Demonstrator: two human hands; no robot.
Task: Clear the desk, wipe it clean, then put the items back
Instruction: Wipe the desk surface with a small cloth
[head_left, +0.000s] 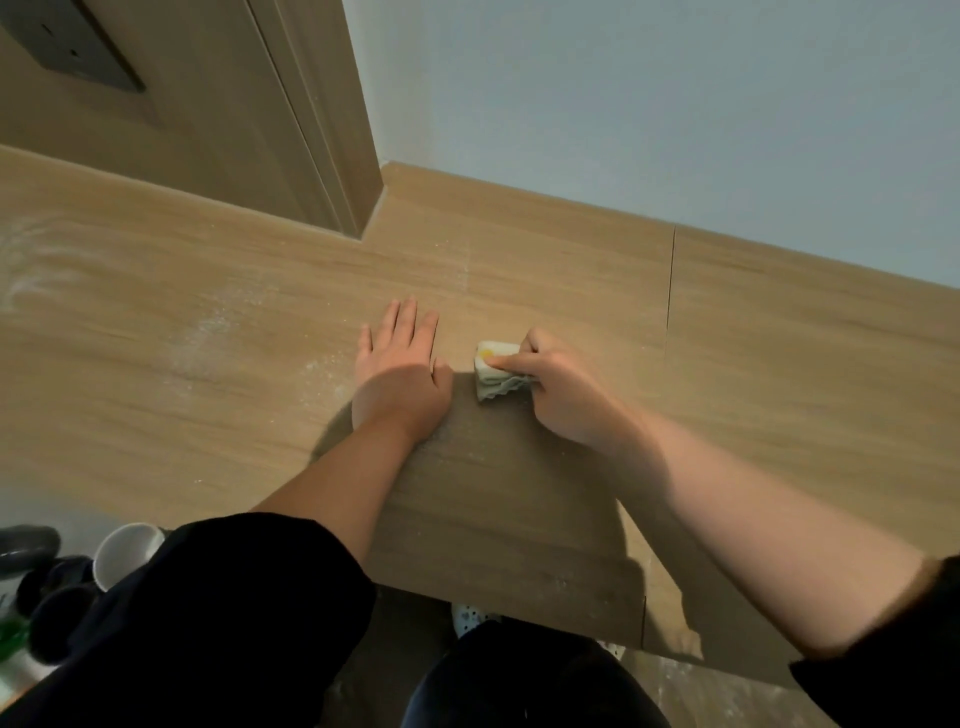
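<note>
At the lower left of the frame, below the table's near edge, a white mug (127, 553) stands among dark items (31, 545) and something green (13, 636). They have probably been set aside there so the top is free for wiping. What they rest on cannot be made out.

On the wooden table (779, 415), around mid-frame, the left grip (400, 364) lies flat with straight fingers pointing away from the person and holds nothing. It looks like a brace for leaning in.

Just to its right, apart from it, the right grip (556, 384) is curled over a folded cloth (496, 371) and presses it onto the table. A finger lies along the top toward the left of the frame, so a push would carry the wad that way. The cloth's folded end faces the left grip, and its wavy layered edges face the person. Its long axis seems to run left to right under the fingers, though they hide its right part.

Pale dust streaks (208, 332) lie on the table further left and beyond, so I judge the wiping unfinished.

Farthest off, a low wooden upstand (519, 208) meets the pale wall (675, 104).
</note>
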